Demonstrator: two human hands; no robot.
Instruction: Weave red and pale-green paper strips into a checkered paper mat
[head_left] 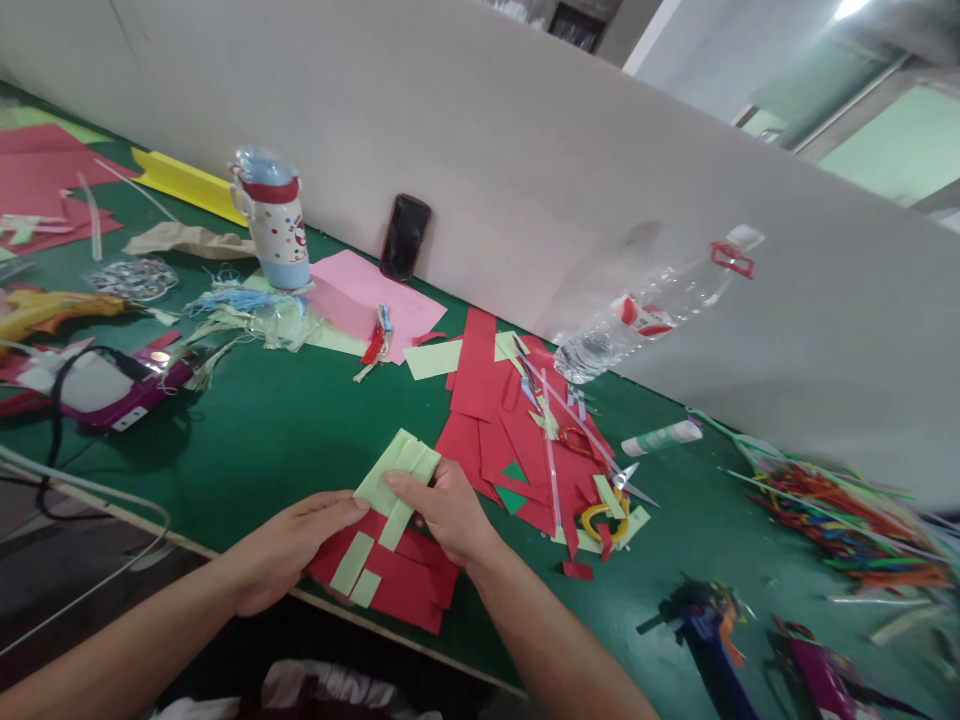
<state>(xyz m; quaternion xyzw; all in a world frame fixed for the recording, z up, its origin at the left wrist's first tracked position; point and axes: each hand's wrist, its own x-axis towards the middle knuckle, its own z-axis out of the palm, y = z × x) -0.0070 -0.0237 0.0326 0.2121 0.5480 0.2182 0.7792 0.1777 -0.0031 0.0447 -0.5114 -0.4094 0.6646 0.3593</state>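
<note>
A folded piece of pale green paper (405, 457) is held between my two hands, over the table's front edge. My right hand (450, 505) presses its thumb on the paper's face, with the fingers curled behind. At the lower left corner my left hand (292, 545) pinches the same paper. A narrow green strip (396, 525) hangs below the right thumb; whether it is joined to the folded piece I cannot tell. Just beneath lie red paper pieces (420, 575), with small pale green strips (351, 563) on them.
Red paper sheets (480, 450), yellow-handled scissors (600, 520) and a glue stick (661, 437) lie to the right. A clear bottle (652, 310), a phone (405, 237) and a flask (279, 225) stand along the wall. Glue guns (709, 640) and a purple device (135, 400) sit at the sides.
</note>
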